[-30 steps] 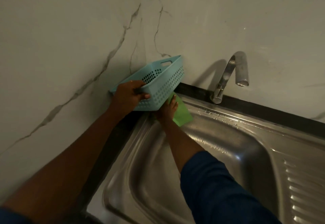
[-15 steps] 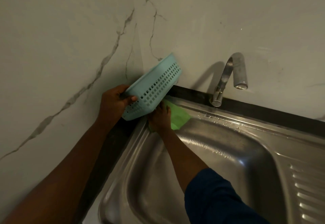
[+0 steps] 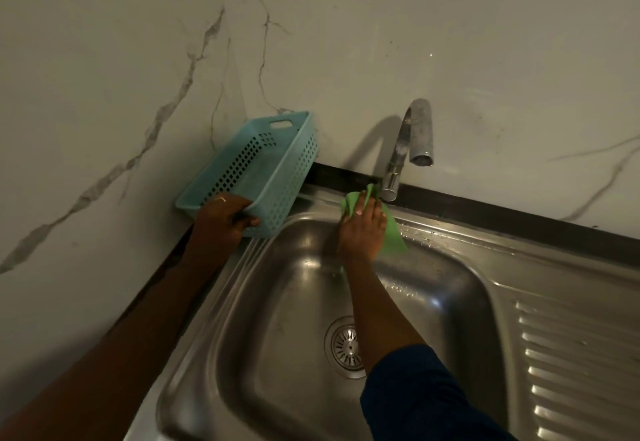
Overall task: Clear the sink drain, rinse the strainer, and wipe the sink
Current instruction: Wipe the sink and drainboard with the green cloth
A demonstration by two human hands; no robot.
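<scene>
The steel sink fills the lower middle, with the round drain strainer seated in its bottom, partly behind my right forearm. My right hand presses a green cloth flat on the sink's back rim, just in front of the faucet base. My left hand grips the near rim of a light blue perforated basket, which sits level at the sink's back left corner against the wall.
The curved faucet stands at the back, its spout over the basin. A ridged drainboard lies to the right. Marble-patterned walls close in at the left and back, with a dark strip along their base.
My right hand slid the green cloth right along the back rim, from under the basket to the faucet base. My left hand brought the tilted basket down level again. The view tipped down, showing the drain.
</scene>
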